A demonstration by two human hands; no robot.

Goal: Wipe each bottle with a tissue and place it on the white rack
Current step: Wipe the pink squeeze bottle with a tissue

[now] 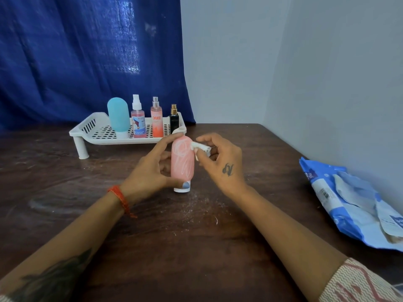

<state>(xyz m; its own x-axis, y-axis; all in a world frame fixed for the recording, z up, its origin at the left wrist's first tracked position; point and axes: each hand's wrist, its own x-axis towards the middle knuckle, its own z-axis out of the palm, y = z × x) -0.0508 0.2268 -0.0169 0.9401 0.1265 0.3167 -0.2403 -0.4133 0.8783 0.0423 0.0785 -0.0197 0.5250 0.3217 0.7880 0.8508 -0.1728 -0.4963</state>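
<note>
The pink bottle [182, 162] stands cap-down on the dark wooden table [196, 236], just in front of the white rack [87, 129]. The left hand [148, 177] grips it, fingers curled round its top and side. The right hand [220, 164] pinches a crumpled tissue [199, 148] against the bottle's upper right side. On the rack stand a teal bottle [118, 116], a white-capped spray bottle [137, 118], an orange spray reading "ENGAGE" [157, 122] and a small black bottle [174, 119]. Well right of the rack lies a blue tissue pack [349, 203], its print unreadable
</note>
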